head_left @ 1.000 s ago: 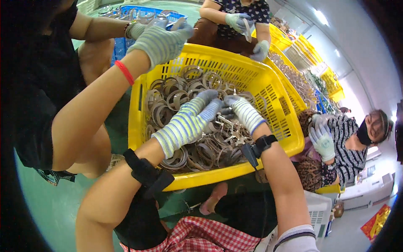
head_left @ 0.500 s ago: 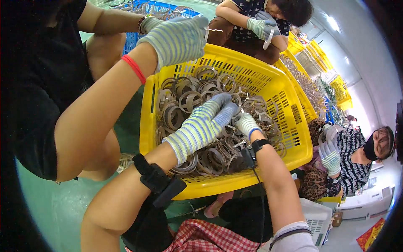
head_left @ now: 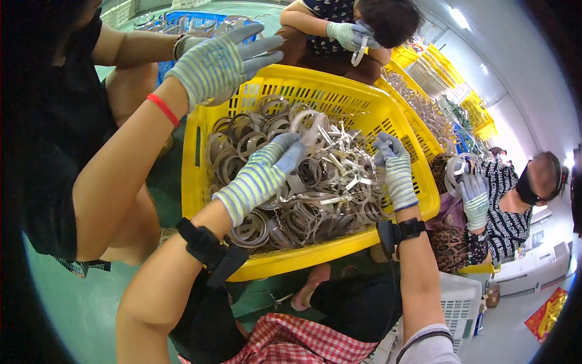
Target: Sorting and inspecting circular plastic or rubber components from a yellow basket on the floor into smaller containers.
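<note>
My left hand (head_left: 264,176), in a striped knit glove, is over the left-middle of a yellow crate (head_left: 193,176) with its fingers stretched out. Just beyond its fingertips is a motion-blurred metal ring (head_left: 308,126), apparently free of the hand. My right hand (head_left: 395,173), gloved too, hovers inside the crate's right side. Its fingers are curled; anything between them is too small to make out. Metal rings (head_left: 251,144) fill the crate's left and front. Between my hands lies a heap of shiny branched metal pieces (head_left: 348,161).
A co-worker's gloved hand (head_left: 215,64) reaches over the crate's far left corner. Another person (head_left: 357,36) crouches at the far side with a ring, and a third (head_left: 509,200) sits at right. A blue crate (head_left: 209,18) and more yellow crates (head_left: 479,115) stand behind.
My hands have moved apart, the right one to the crate's right side. Shiny branched pieces now show between them. The blurred ring has appeared; the left co-worker's fingers have spread.
</note>
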`<state>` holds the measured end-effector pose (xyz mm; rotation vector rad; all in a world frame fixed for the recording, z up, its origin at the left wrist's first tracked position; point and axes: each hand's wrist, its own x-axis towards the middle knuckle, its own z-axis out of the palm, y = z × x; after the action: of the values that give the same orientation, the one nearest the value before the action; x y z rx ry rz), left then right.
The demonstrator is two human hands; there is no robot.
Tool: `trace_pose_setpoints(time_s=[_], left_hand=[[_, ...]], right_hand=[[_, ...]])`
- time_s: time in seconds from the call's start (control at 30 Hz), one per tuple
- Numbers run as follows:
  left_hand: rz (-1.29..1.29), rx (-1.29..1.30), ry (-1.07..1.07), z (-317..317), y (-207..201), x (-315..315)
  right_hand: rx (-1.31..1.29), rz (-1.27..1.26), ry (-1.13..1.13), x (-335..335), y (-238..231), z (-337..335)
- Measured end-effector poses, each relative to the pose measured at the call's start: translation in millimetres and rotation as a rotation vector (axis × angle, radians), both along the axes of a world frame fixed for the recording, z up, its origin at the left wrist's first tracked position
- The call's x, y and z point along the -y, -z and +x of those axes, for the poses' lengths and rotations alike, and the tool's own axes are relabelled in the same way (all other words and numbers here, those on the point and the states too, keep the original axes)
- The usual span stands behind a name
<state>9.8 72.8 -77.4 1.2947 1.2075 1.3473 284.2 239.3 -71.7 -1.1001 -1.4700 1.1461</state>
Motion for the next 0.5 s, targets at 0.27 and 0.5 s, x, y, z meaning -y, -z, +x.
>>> trace_pose_setpoints(time_s=[0.27, 0.5], left_hand=[[-0.108, 0.077, 0.004, 3.5, -5.1, 4.2], [-0.044, -0.009, -0.021, -11.9, 10.5, -6.4]], right_hand=[[-0.259, 0.088, 0.11, 3.9, -4.1, 7.6], [-0.256, 0.068, 0.017, 31.6, -42.5, 4.9]])
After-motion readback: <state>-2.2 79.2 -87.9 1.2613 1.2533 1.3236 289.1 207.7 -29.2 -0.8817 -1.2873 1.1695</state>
